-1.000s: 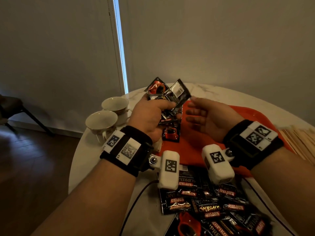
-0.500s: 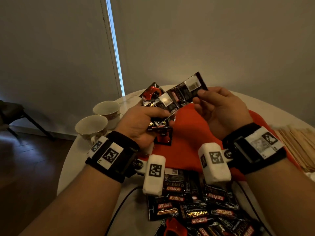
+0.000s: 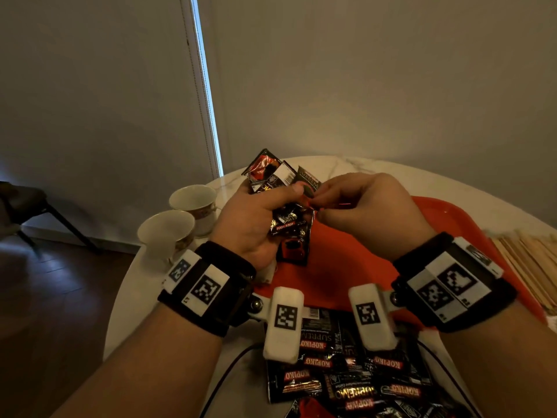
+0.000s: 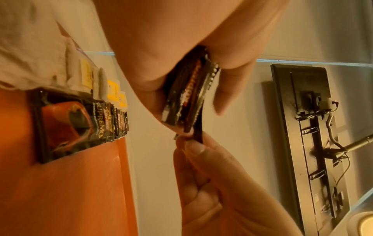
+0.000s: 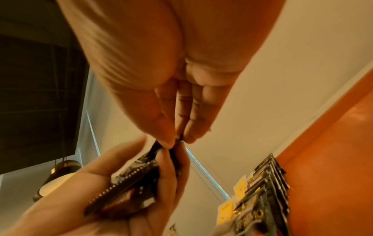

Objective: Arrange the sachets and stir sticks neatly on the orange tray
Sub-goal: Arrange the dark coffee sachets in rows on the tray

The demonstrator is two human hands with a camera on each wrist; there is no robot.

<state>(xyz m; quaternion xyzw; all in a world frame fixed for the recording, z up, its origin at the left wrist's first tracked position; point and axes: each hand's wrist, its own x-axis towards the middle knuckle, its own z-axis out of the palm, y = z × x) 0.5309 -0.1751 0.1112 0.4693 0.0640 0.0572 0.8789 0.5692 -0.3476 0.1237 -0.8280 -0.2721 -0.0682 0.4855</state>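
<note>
My left hand grips a fanned stack of black sachets above the orange tray. My right hand meets it from the right and pinches the edge of one sachet at the stack. In the left wrist view the stack sits between thumb and fingers, with the right hand's fingertips pinching its lower end. A row of sachets stands in line on the tray; the right wrist view shows that row too. Loose sachets lie heaped at the table's near edge. Wooden stir sticks lie right of the tray.
Two white cups stand on the round marble table left of the tray. Small yellow and white packets sit beyond the sachet row. A cable runs off the near edge. A wall rises close behind the table.
The right hand took one sachet out of the stack, held it up to the right, and has now brought it back down against the stack in the left hand.
</note>
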